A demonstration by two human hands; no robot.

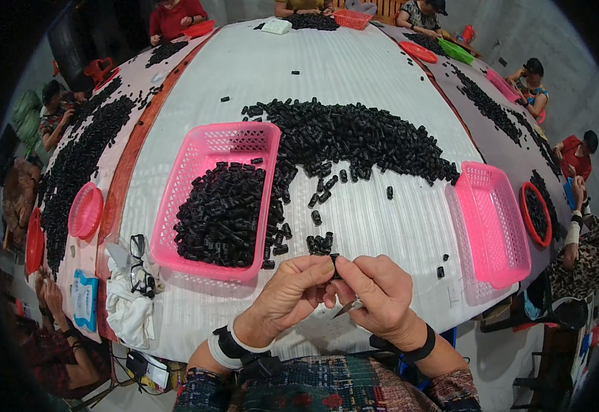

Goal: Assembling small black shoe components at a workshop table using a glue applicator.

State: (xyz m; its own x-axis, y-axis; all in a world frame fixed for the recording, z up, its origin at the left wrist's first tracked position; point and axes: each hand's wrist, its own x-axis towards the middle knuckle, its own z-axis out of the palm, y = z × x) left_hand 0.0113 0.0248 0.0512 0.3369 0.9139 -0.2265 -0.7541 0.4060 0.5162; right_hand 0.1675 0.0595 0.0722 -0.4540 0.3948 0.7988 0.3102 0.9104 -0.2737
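Note:
My left hand (pixel 289 295) and my right hand (pixel 382 292) meet over the table's near edge. Both are closed, with thumbs and fingertips pinching a small black cylindrical part (pixel 335 260) between them. A thin pointed metal blade (pixel 344 309) sticks out from under my right fingers; its handle is hidden. Just beyond my fingertips lies a little cluster of similar black parts (pixel 320 243). To the left stands a pink plastic basket (pixel 176 185) partly filled with such parts. Farther off, a long heap of black parts (pixel 368 141) curves across the table.
At the right stands another pink basket (pixel 493 226), with nothing in it. Eyeglasses (pixel 136 264), a white cloth (pixel 129 312) and a blue-white packet (pixel 84 300) lie at the left. Other people sit around the table beside more heaps. A red bowl (pixel 545 237) is at far right.

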